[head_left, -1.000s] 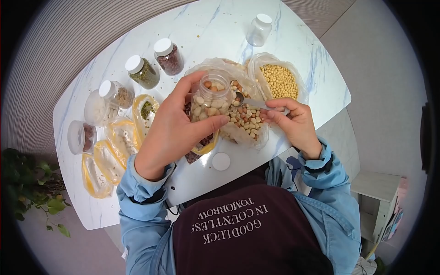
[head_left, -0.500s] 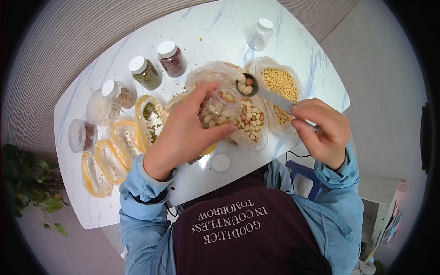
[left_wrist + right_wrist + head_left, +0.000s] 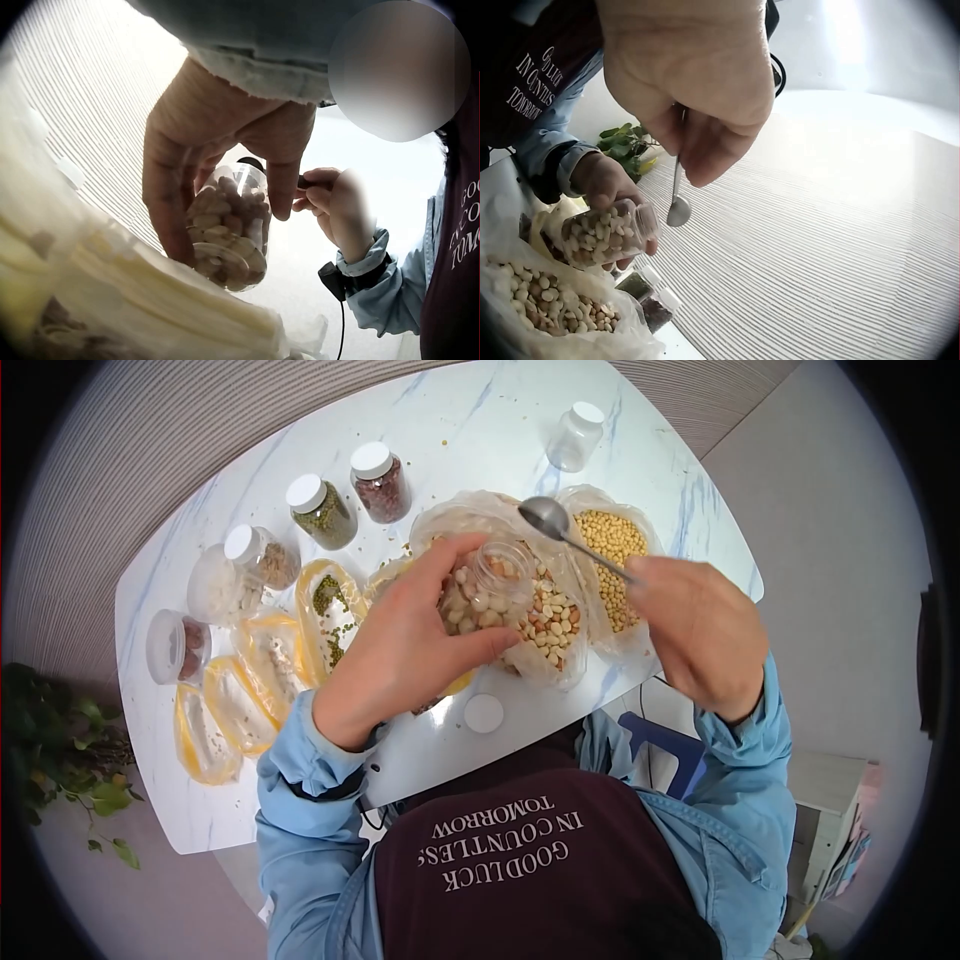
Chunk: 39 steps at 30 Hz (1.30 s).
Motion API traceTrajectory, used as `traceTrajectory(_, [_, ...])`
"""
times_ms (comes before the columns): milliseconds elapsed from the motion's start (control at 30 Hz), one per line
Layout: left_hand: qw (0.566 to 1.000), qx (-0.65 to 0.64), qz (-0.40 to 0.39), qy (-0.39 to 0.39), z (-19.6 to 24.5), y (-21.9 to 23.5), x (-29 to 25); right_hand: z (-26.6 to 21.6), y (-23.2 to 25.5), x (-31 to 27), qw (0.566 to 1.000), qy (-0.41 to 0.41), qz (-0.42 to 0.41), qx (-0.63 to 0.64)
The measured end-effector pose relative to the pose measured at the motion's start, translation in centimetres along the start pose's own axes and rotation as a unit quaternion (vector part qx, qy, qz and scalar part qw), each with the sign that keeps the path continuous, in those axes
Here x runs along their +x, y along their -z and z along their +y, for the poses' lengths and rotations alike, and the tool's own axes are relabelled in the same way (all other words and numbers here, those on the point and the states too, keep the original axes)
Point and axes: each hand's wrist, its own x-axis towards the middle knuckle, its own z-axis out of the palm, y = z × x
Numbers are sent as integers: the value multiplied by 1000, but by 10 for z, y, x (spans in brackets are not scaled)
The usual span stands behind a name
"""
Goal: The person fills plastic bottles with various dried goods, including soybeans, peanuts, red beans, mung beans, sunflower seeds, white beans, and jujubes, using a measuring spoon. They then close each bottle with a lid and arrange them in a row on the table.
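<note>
The left hand (image 3: 405, 635) grips a clear open-mouthed jar (image 3: 485, 595) of peanuts, thumb on one side and fingers on the other; the left wrist view shows the peanuts (image 3: 229, 225) filling much of it. In the right hand (image 3: 700, 630) a metal spoon (image 3: 545, 517) is pinched by its handle, its bowl above and to the right of the jar's mouth. No nuts show on the spoon (image 3: 679, 211) in the right wrist view. Below the jar lies an open plastic bag of peanuts (image 3: 552, 622). A bag of yellow beans (image 3: 610, 540) sits beside it.
Lidded jars of green beans (image 3: 322, 515) and dark red beans (image 3: 381, 485) stand at the back left. An empty lidded jar (image 3: 574, 440) is at the back. Yellow-edged bags (image 3: 235, 705) and more containers (image 3: 178, 650) lie left; a white lid (image 3: 483, 713) rests near the front edge.
The right hand has lifted the spoon from the peanut bag and turned over. Nuts seen in the spoon half a second ago no longer show there. The left hand has shifted slightly right with the jar.
</note>
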Motion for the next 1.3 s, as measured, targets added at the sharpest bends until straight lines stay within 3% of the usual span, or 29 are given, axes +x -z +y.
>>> traceTrajectory(133, [1000, -22, 11, 14, 1, 3, -1, 15, -22, -17, 985, -135, -40, 103])
traceTrajectory(267, [1000, -20, 12, -5, 0, 5, 0, 14, -48, -32, 973, -113, -136, 148])
traceTrajectory(467, [1000, -16, 14, -12, 0, 5, 0, 20, -54, -36, 980, -80, -172, 58])
traceTrajectory(667, [1000, -23, 15, -14, -1, 5, 1, 18, -31, -42, 949, -185, -234, 105])
traceTrajectory(767, [1000, -29, 11, 3, 1, 5, 0, 18, -34, -48, 933, -240, -193, 184])
traceTrajectory(867, [1000, -27, 10, 7, 2, 4, -1, 20, -35, -50, 834, -393, -214, 323])
traceTrajectory(967, [1000, -24, 10, -6, 1, 4, 0, 23, -48, -54, 676, -540, -177, 469])
traceTrajectory(1067, [1000, -23, 11, -13, -1, 4, 0, 24, -49, -50, 586, -611, -162, 507])
traceTrajectory(1167, [1000, -16, 13, -8, 0, 4, 0, 32, -53, -59, 531, -630, -134, 551])
traceTrajectory(1300, [1000, -6, 16, -3, -3, 3, 0, 38, -53, -66, 506, -624, -83, 589])
